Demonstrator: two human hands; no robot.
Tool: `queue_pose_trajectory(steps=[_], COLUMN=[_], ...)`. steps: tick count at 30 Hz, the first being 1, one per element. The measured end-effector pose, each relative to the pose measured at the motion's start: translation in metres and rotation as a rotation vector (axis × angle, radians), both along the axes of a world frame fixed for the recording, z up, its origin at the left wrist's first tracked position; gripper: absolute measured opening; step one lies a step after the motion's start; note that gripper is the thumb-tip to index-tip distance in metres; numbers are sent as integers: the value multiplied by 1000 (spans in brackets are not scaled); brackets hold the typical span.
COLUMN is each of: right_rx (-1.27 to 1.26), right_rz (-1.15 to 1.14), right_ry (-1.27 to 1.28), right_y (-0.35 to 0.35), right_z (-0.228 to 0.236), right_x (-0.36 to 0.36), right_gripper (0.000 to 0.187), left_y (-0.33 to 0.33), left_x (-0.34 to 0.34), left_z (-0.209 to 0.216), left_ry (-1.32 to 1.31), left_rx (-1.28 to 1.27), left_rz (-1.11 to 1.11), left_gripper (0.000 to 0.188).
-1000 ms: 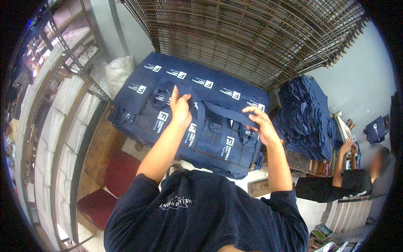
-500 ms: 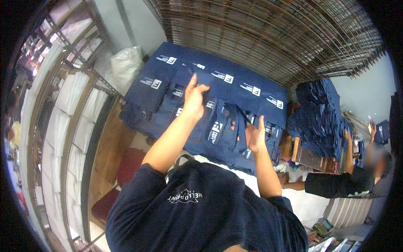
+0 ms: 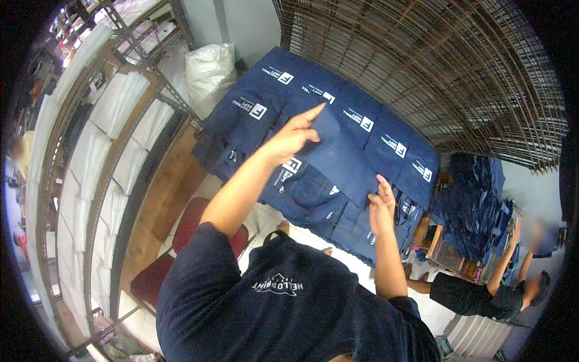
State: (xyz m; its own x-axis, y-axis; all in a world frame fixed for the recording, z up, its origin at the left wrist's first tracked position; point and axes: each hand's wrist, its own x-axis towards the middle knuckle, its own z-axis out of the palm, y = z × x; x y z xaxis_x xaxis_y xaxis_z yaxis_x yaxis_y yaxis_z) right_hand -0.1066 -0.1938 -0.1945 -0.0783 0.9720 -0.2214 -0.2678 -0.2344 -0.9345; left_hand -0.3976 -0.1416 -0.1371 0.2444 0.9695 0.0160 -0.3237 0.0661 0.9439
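Spanning left grip (image 3: pixel 294 139) and right grip (image 3: pixel 382 211) — both pinching it — is navy cloth (image 3: pixel 348 148).

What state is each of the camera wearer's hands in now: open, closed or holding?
Left hand: partly closed, holding a navy cloth piece by one side.
Right hand: partly closed, holding the same piece by the other side.

We saw printed dark blue fabric pieces (image 3: pixel 374 139) spread in rows, covering their support so fully that we could not tell its kind. At the right we had a wooden table (image 3: pixel 449 250) bearing a tall dark blue cloth stack (image 3: pixel 467 211); at the left, our metal rack (image 3: pixel 179 104) carried white stacks (image 3: pixel 75 160) in tiers.
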Motion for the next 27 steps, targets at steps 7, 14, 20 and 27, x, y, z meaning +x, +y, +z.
queue_pose_trajectory(steps=[7, 14, 20, 27], right_rx=[53, 18, -39, -90], right_rz=[107, 194, 207, 276], right_ry=[-85, -343, -439, -479], right_y=[17, 57, 55, 59], right_z=[-70, -200, -223, -215], right_x=[-74, -134, -138, -136], right_gripper=[62, 59, 59, 58], left_y=[-4, 26, 21, 15], left_x=[-98, -133, -127, -125], left_z=[-48, -200, -221, -221], left_ry=[260, 1109, 1112, 1095], left_rx=[-38, -206, -290, -295], left_rz=[81, 435, 495, 555], left_gripper=[73, 58, 52, 48])
